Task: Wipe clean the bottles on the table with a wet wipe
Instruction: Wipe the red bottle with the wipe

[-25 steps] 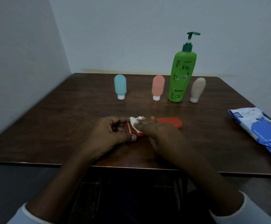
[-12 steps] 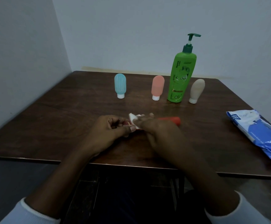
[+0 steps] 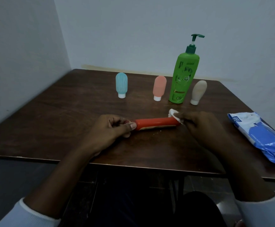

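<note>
Five bottles on the tabletop. Four stand in a back row: blue tube, pink tube, green pump bottle, beige tube, the three tubes cap down. Fifth, an orange-red bottle, lies on its side near the front edge, between the hands.

Left hand: closed on the bottle's left end, thumb pressed over it, steadying. Right hand: fingers pinched on a bunched white wet wipe, at the bottle's right end, just at or past the tip.

Change from a second ago: wipe was near the left end, close against the left hand, most of the bottle covered by the right hand. Now the wipe has travelled the full length rightward and the whole body shows. Reads as one lengthwise stroke finished.

Meaning: top face likely wiped; underside probably still needs a turn. Back row appears untouched, so task is early.

Blue wipes pack sits far right, apart from the hands. Small pale specks on the wood beneath the bottle.
</note>
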{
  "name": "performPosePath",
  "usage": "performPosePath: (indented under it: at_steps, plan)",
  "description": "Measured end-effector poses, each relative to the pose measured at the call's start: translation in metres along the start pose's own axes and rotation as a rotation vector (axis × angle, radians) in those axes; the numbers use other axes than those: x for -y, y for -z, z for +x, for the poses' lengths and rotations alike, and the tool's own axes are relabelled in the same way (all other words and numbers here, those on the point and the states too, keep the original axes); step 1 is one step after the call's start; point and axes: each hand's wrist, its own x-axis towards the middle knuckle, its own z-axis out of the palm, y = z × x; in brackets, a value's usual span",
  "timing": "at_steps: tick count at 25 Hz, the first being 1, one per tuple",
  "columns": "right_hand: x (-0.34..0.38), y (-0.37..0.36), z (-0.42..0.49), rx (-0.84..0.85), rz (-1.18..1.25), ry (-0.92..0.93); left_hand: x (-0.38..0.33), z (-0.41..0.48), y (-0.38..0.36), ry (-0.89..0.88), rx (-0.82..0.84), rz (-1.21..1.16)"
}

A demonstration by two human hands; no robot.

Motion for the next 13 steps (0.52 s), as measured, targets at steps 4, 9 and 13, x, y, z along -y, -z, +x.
performPosePath:
  at_steps: [4, 9, 13]
  plan:
    - [0.041, -0.011, -0.003, -0.011, 0.105, 0.031, 0.000, -0.001, 0.003, 0.010, 0.025, 0.011]
    - [0.096, -0.033, 0.006, 0.118, 0.119, 0.131, -0.004, -0.006, 0.000, -0.032, 0.016, 0.025]
    - [0.105, -0.029, 0.024, 0.136, 0.188, 0.066, -0.001, -0.005, -0.004, -0.074, -0.024, 0.056]
